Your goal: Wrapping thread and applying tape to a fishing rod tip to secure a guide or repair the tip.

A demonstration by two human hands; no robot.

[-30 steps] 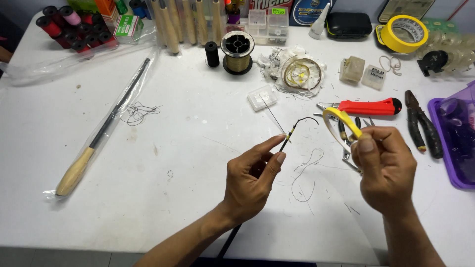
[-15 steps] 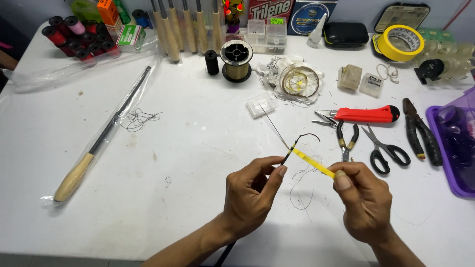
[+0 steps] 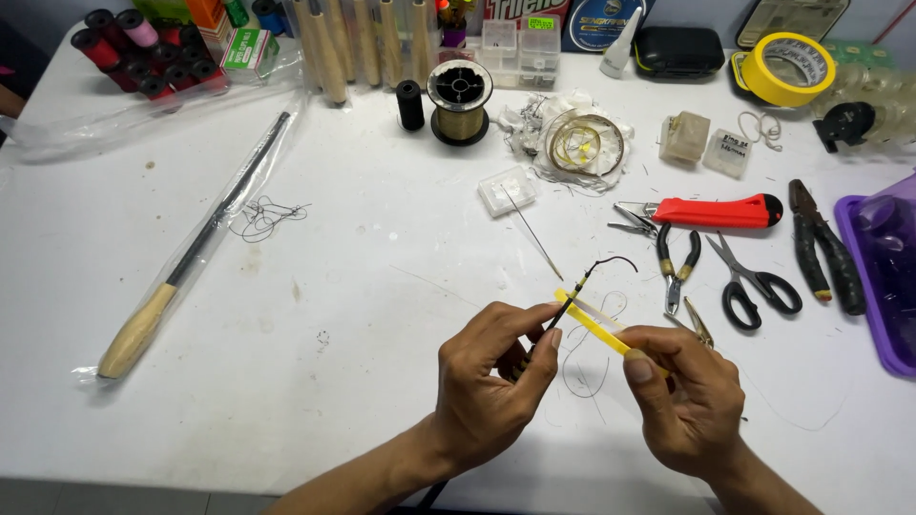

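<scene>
My left hand (image 3: 496, 381) pinches a thin black rod tip (image 3: 578, 289) between thumb and fingers; the rod's curved end points up and to the right. A strip of yellow tape (image 3: 599, 329) runs from the rod down to my right hand (image 3: 682, 401), which pinches the tape's free end. The strip is stretched taut and crosses the rod just above my left fingertips. Thin loose thread (image 3: 587, 358) lies on the white table (image 3: 363, 315) beneath both hands.
To the right lie a red utility knife (image 3: 720, 211), small pliers (image 3: 676, 267), scissors (image 3: 754, 281), dark pliers (image 3: 825, 248) and a purple tray (image 3: 883, 286). A bagged rod with wooden handle (image 3: 186, 262) lies left. Line spool (image 3: 460, 100), yellow tape roll (image 3: 782, 69) and thread spools stand at the back.
My right hand has come down from beside the tools toward me, drawing the yellow tape out into a longer strip. My left hand keeps its hold on the rod tip.
</scene>
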